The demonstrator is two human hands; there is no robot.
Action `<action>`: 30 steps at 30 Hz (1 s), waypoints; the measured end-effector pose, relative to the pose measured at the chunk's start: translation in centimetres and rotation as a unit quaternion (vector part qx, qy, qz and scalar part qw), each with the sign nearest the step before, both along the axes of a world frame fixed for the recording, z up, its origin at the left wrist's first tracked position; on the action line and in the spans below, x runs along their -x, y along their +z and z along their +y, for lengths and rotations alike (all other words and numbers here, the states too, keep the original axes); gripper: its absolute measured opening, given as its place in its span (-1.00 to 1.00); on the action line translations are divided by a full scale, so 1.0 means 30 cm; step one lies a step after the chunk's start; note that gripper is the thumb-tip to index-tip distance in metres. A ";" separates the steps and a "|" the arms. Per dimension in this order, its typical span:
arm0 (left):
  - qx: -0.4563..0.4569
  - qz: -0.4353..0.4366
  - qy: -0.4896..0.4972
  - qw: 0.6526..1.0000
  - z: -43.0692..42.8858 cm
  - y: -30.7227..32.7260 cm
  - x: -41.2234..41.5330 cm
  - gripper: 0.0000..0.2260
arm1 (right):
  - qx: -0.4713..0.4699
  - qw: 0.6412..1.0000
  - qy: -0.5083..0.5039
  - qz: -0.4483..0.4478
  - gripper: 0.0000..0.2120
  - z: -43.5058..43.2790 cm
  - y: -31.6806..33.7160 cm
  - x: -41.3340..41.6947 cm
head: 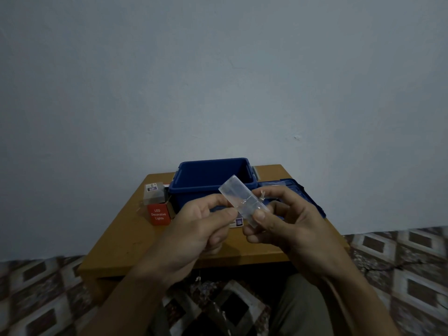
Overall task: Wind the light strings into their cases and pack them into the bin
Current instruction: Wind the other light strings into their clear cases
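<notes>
Clear case [243,203] hangs tilted above the tabletop [116,243], before the open blue bin [194,192]; right hand [291,229] grip pinches its lower end; left hand [198,226] grip pinches its side; bin's inside looks dark.

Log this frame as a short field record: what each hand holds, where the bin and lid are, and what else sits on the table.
table: wooden, against a plain wall
left hand: fingers curled, pinching the clear case at its left edge
right hand: grips the case from the right
light string: thin wire crossing the case
blue bin: behind the hands, open, contents not visible
blue lid: flat on the table, right of the bin
red box: left of the bin, reads LED Decorative Lights
grey box: just behind the red box
</notes>
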State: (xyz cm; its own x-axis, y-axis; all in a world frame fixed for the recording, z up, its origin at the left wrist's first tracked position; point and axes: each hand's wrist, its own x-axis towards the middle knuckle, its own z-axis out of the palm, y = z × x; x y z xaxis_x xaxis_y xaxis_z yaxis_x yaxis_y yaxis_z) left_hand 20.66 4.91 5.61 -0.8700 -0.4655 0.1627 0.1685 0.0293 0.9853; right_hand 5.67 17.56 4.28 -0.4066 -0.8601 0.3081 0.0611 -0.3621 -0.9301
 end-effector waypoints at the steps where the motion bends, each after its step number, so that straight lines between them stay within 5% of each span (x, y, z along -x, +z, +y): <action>1: 0.002 -0.005 -0.004 1.000 0.000 0.001 -0.001 -0.75 | -0.001 1.000 0.008 -0.010 -0.72 0.000 -0.001 0.003; 23: -0.033 -0.034 -0.022 0.999 -0.004 -0.005 -0.005 -0.72 | -0.002 1.000 -0.016 0.000 -0.74 -0.015 -0.017 0.003; 30: 0.046 -0.078 -0.001 0.996 -0.013 -0.027 -0.014 -0.77 | 0.024 0.999 -0.033 -0.031 -0.63 -0.018 -0.014 0.008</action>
State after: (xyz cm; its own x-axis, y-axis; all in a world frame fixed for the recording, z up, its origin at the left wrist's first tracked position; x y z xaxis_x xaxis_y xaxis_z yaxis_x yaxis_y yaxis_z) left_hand 21.09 4.51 4.80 -0.8885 -0.4539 0.0671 0.0129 0.1214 0.9925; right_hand 5.42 17.02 3.85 -0.4822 -0.8154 0.3205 0.0921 -0.4110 -0.9070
